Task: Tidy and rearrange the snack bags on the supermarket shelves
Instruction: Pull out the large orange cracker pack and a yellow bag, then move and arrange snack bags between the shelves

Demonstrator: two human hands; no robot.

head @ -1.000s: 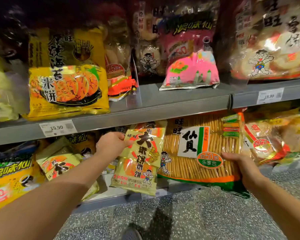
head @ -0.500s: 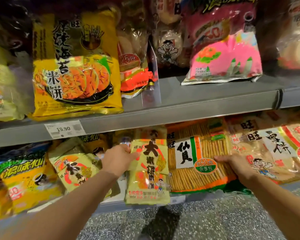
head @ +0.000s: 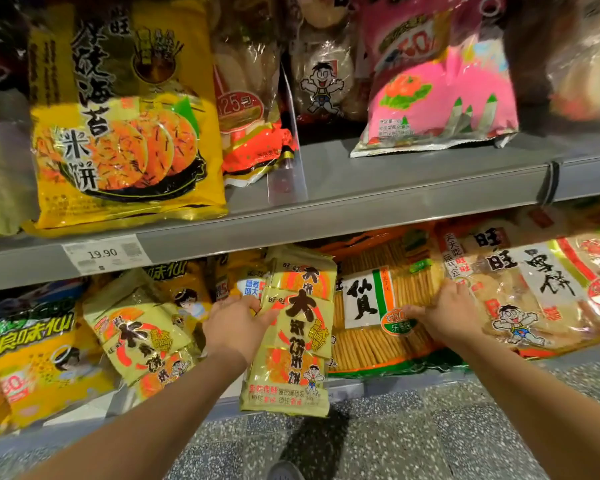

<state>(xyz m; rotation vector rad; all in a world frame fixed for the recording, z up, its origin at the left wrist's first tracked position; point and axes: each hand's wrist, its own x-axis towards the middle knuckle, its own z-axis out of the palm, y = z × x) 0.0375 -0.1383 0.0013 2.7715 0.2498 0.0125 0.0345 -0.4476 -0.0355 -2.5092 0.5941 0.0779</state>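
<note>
My left hand [head: 234, 327] grips the left edge of a pale yellow rice-cracker bag [head: 297, 344] with red and black characters; the bag stands upright at the lower shelf's front and hangs over its edge. A second bag of the same kind stands right behind it. My right hand [head: 444, 311] holds the face of a big orange cracker bag [head: 371, 327] with a white label, thumb spread across its round sticker. A matching pale yellow bag [head: 139, 341] leans tilted to the left.
The grey upper shelf [head: 395, 188] carries a large yellow seaweed-cracker bag [head: 122, 116], a pink bag [head: 437, 84] and a clear divider [head: 288, 161]. A price tag [head: 104, 254] reads 19.90. A red-and-white bag [head: 534, 289] lies at the lower right. Speckled floor [head: 413, 438] is below.
The view has closed in and shifted right. My left hand has brought the pale yellow bag more upright and nearer the shelf. My right hand has slid up the orange bag's face.
</note>
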